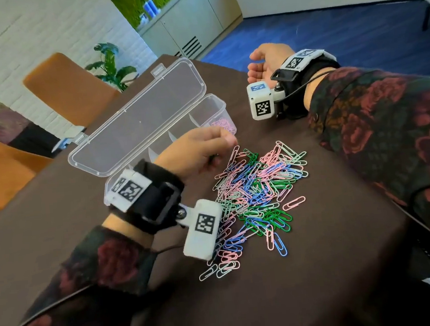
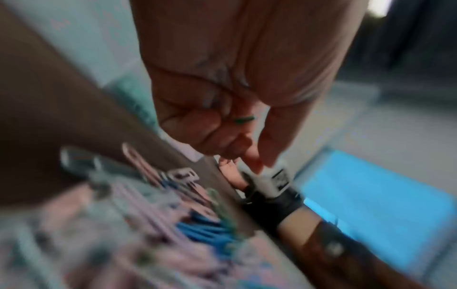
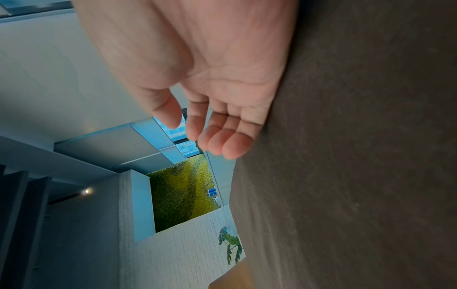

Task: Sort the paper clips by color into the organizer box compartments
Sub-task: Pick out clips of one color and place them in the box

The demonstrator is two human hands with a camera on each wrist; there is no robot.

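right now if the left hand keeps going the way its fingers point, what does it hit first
Probably the near wall of the organizer, around the end compartment with pink clips. The left hand pinches a green clip; depth is unclear.

Office meeting room or lounge, not a home.

The dark brown cloth-covered counter (image 1: 274, 301) stands on deep blue wall-to-wall carpet (image 1: 327, 28), with two orange upholstered chairs (image 1: 69, 82) drawn up at its far side. Behind them runs a white-painted brick wall (image 1: 25, 36) beside a panel of green and yellow moss wall art (image 3: 183, 195), the sort of decoration used in workplaces. A low run of pale grey built-in cabinets (image 1: 187, 21) with a vent grille lines the far wall, and a leafy green potted plant (image 1: 112, 65) stands in the corner. The right wrist view shows a stepped ceiling with a small recessed spotlight (image 3: 86, 191).
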